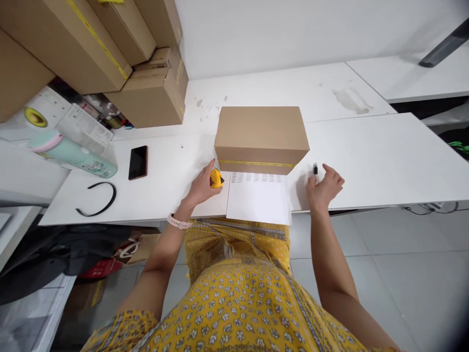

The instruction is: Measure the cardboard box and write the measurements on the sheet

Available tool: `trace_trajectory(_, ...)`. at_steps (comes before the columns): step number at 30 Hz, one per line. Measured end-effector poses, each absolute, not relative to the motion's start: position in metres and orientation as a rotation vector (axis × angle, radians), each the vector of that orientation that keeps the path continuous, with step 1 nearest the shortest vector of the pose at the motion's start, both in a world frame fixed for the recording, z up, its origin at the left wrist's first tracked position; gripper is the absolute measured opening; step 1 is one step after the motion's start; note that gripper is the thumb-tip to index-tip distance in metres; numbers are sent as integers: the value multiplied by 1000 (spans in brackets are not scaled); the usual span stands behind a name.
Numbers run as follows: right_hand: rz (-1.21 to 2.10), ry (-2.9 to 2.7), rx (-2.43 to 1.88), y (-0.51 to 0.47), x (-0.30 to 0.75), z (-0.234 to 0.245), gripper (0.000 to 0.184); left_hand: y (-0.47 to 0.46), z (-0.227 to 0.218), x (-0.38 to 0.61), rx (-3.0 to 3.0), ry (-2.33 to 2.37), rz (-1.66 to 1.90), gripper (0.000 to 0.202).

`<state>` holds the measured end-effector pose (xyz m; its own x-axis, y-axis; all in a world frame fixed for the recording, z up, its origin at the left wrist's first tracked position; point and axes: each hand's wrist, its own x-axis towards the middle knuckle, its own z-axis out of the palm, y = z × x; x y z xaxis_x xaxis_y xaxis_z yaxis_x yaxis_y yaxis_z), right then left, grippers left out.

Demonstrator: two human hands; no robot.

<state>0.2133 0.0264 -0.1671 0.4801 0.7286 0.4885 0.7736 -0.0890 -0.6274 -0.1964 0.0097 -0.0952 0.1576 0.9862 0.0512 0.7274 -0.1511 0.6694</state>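
Note:
A closed brown cardboard box [261, 133] stands on the white table [384, 161]. A yellow measuring tape runs along the box's lower front edge [256, 164]. My left hand [202, 186] grips the yellow tape measure case [216, 179] at the box's left corner. My right hand [324, 188] rests on the table to the right of the box, fingers curled, next to a small black object [315, 169] that it touches or pinches. A white sheet of paper [258, 198] with printed lines lies in front of the box.
A black phone [138, 162], a black curved band [97, 200] and a mint green bottle [71, 154] lie at the left. Stacked cardboard boxes [110, 54] fill the back left. Bags sit on the floor under the table's left side.

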Motion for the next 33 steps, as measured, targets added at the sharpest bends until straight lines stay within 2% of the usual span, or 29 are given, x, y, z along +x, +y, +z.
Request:
trace_trajectory(5, 2, -1275, -2067, 29, 229, -176, 48, 9, -94, -190, 2113, 1742, 494, 97)
trace_trajectory(10, 0, -1203, -2101, 34, 226, -170, 22, -11, -104, -177, 2209, 1799, 686, 70)
trace_trajectory(12, 30, -1142, -2119, 33, 227, -164, 13, -29, -112, -169, 2330, 1659, 783, 59)
trace_trajectory(14, 140, -1038, -2089, 27, 229, -156, 8, -47, -122, -162, 2491, 1424, 703, 59)
trace_trajectory(17, 471, -797, -1823, 1, 230, -136, 21, -69, -136, -152, 2656, 1223, 385, 80)
trace_trajectory(20, 831, -697, -1453, -38, 226, -112, 52, -77, -144, -141, 2717, 1227, 214, 93)
trace_trajectory(21, 932, -688, -1363, -51, 222, -105, 55, -78, -145, -137, 2729, 1232, 205, 94)
trace_trajectory(26, 1212, -658, -987, -92, 194, -84, 22, -74, -145, -115, 2722, 1229, 295, 88)
trace_trajectory(30, 1358, -855, -930, -83, 163, -79, 34, -65, -141, -101, 2663, 1296, 356, 70)
trace_trajectory(33, 1350, -1000, -1015, -62, 135, -84, 31, -59, -137, -92, 2594, 1385, 349, 55)
